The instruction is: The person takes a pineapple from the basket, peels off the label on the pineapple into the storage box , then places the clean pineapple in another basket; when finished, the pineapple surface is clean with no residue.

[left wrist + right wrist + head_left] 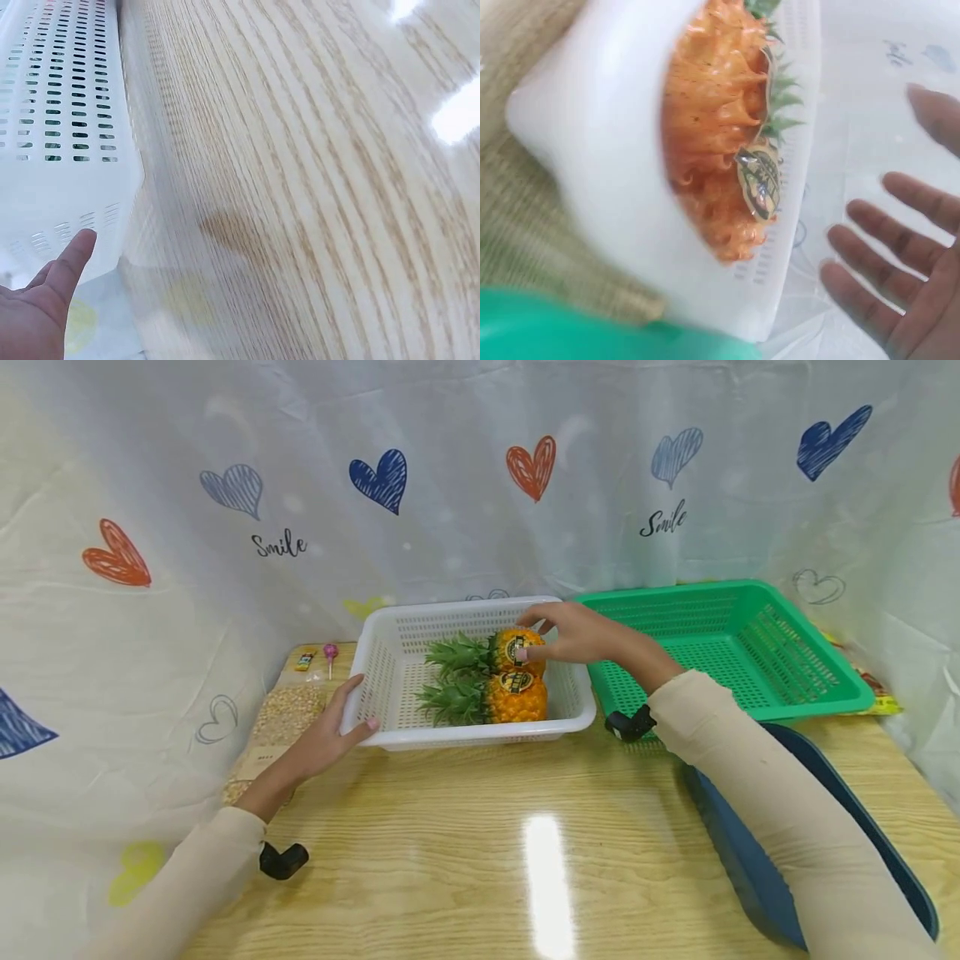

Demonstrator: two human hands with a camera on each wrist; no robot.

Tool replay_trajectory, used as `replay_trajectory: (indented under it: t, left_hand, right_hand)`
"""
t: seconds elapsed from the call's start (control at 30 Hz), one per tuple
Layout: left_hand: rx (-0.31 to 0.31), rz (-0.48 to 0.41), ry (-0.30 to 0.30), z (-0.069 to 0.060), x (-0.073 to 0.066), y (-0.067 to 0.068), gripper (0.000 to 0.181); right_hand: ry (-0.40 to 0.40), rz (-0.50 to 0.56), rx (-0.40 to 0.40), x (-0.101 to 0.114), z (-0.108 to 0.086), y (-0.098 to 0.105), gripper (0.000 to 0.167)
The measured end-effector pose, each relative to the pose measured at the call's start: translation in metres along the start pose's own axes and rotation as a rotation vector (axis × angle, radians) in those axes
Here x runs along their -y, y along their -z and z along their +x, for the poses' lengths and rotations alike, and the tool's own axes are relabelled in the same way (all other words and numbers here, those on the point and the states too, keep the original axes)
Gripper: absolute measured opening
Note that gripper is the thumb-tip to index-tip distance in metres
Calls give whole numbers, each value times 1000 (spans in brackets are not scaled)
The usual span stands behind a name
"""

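Observation:
Two pineapples with leafy crowns lie on their sides in a white basket [480, 739], crowns pointing left: a rear one [531, 642] and a front one [517, 700], each with a dark label. My left hand [322, 739] rests against the basket's left end, thumb at the near corner; the left wrist view shows this hand [45, 307] with its thumb straight beside the slotted wall. Over the rear pineapple, my right hand [577, 633] spreads its fingers at the basket's right end. In the right wrist view that hand [907, 277] holds nothing, apart from the fruit [720, 127].
A green basket [810, 706] stands to the right of the white one, a dark blue bin [738, 852] nearer beneath my right forearm. At left lie a bag of grains [288, 714], a lollipop [331, 652] and a small yellow packet [304, 661]. Colourful packaging [883, 697] shows behind the green basket.

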State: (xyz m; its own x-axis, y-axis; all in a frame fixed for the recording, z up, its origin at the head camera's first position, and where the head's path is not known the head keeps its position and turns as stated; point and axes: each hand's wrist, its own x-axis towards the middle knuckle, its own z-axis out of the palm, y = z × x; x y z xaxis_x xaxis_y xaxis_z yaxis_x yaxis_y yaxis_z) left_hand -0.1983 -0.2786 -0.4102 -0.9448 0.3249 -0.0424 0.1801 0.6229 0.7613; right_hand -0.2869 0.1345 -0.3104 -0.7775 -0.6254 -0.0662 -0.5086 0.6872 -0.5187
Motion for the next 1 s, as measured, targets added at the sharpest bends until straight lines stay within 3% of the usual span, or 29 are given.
replay_trajectory:
  t: [0.4,0.6,0.73,1.0]
  left_hand:
    - [14,-43,3,1,2,-1,84]
    - [15,-50,-4,-1,3,0,83]
    - [13,-54,-14,-1,3,-1,84]
    - [6,-44,-20,0,3,-1,83]
  right_hand:
    - [-66,-88,130,-8,36,-7,62]
    - [-42,-105,211,-10,46,-12,64]
    - [-68,-139,262,-13,50,-14,65]
    - [-119,-136,279,-17,58,-16,70]
